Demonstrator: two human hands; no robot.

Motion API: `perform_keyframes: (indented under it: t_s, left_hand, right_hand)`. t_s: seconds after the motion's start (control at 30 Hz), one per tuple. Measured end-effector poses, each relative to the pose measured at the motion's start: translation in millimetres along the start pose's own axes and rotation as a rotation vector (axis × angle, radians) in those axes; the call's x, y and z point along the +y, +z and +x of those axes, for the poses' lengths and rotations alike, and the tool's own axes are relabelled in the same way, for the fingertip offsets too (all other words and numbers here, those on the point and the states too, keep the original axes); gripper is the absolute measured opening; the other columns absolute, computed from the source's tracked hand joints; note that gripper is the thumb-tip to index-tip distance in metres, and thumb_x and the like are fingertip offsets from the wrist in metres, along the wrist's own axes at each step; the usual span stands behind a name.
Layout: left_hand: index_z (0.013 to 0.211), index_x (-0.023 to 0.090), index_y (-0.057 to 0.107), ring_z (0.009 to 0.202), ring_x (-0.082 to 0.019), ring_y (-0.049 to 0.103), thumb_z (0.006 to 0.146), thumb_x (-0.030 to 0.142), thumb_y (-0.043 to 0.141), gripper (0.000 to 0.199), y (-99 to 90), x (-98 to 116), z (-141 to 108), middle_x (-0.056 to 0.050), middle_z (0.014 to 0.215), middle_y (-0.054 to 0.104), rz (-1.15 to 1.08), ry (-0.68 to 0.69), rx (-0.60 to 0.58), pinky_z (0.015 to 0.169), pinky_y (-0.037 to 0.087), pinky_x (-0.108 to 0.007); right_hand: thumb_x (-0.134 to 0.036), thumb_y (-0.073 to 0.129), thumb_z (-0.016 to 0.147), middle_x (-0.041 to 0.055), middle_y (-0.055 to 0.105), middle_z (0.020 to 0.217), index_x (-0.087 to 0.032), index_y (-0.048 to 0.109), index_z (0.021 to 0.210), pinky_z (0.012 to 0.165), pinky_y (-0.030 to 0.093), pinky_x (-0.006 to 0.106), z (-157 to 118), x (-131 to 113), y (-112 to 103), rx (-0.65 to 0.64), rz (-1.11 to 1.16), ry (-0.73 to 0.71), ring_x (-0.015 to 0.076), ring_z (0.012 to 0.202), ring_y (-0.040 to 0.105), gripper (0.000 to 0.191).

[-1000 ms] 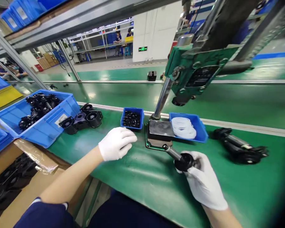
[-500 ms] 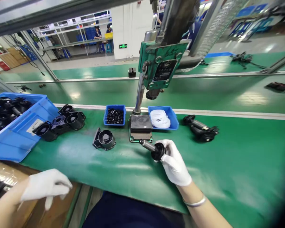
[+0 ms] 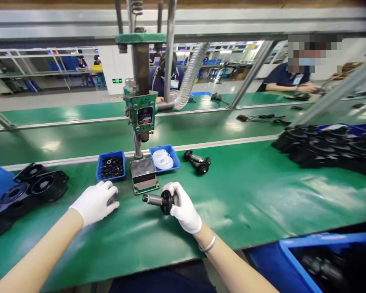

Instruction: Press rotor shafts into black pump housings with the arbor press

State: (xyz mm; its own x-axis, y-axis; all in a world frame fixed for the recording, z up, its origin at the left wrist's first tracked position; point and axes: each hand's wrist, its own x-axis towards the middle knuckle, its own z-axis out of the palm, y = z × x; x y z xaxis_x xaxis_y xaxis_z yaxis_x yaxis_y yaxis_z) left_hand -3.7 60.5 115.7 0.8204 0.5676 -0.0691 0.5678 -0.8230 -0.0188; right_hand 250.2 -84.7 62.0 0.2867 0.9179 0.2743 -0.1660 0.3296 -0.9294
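My right hand (image 3: 185,207), in a white glove, grips a dark shaft part (image 3: 162,201) by its black disc end; the metal shaft points left. My left hand (image 3: 95,202), also gloved, is closed around a black housing (image 3: 112,199), which it mostly covers. Between and beyond the hands stands a press (image 3: 142,116) with a metal block (image 3: 142,169) on its base. A small blue bin (image 3: 123,176) of black pieces sits left of the block, and a blue bin (image 3: 177,166) with white rings (image 3: 162,159) sits right of it.
Black housings (image 3: 44,185) lie at the left, and two shaft parts (image 3: 198,162) lie right of the rings. Stacked black parts (image 3: 326,148) fill the right back. A blue crate (image 3: 295,260) stands at the lower right. A person (image 3: 288,77) works across the bench.
The view has turned right. My left hand has come from below the table edge onto the housing. My right hand still holds the shaft part, now more level.
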Motion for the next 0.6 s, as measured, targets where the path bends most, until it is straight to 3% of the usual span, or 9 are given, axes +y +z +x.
perform_keyframes:
  t_s: [0.13, 0.27, 0.33, 0.5, 0.6]
  left_hand:
    - [0.092, 0.021, 0.064, 0.093, -0.028, 0.062, 0.092, 0.036, 0.05, 0.021, -1.7, 9, -5, -0.01, 0.107, 0.062, -0.004, 0.007, -0.03, 0.074, 0.054, -0.04]
    - [0.09, 0.023, 0.065, 0.088, -0.028, 0.062, 0.093, 0.038, 0.048, 0.023, 6.3, 29, -12, -0.007, 0.098, 0.065, -0.09, -0.025, 0.017, 0.073, 0.053, -0.04]
    - [0.093, 0.024, 0.065, 0.091, -0.026, 0.063, 0.092, 0.041, 0.052, 0.021, 13.3, 42, -16, -0.006, 0.099, 0.067, -0.315, -0.065, 0.163, 0.08, 0.053, -0.04]
    - [0.099, 0.022, 0.065, 0.1, -0.023, 0.066, 0.095, 0.039, 0.048, 0.024, 30.0, 78, -19, -0.006, 0.107, 0.069, -1.252, -0.278, 0.686, 0.092, 0.053, -0.036]
    - [0.098, 0.021, 0.065, 0.099, -0.023, 0.067, 0.097, 0.038, 0.044, 0.027, 34.4, 94, -13, -0.006, 0.106, 0.069, -1.577, -0.278, 0.808, 0.091, 0.054, -0.036]
  right_hand:
    - [-0.032, 0.076, 0.057, -0.0005, 0.046, 0.085, -0.023, 0.044, 0.082, 0.069, 0.038, 0.028, -2, -12, -3, 0.037, 0.019, -0.022, 0.0168, 0.076, 0.042, 0.041]
    - [-0.035, 0.077, 0.057, -0.0001, 0.046, 0.085, -0.023, 0.044, 0.083, 0.069, 0.038, 0.028, -5, -13, -4, 0.08, 0.085, 0.001, 0.0173, 0.077, 0.042, 0.044]
    - [-0.038, 0.078, 0.058, -0.0001, 0.046, 0.086, -0.023, 0.044, 0.084, 0.066, 0.037, 0.027, -7, -11, -4, 0.093, 0.143, 0.027, 0.017, 0.075, 0.041, 0.046]
    - [-0.037, 0.077, 0.061, 0.0, 0.045, 0.087, -0.024, 0.042, 0.084, 0.067, 0.037, 0.027, -18, -15, 2, 0.072, 0.14, 0.035, 0.0169, 0.076, 0.041, 0.044]
    - [-0.03, 0.074, 0.064, 0.0002, 0.043, 0.085, -0.024, 0.04, 0.082, 0.067, 0.037, 0.027, -28, -18, 9, 0.022, 0.03, 0.012, 0.0168, 0.075, 0.04, 0.039]
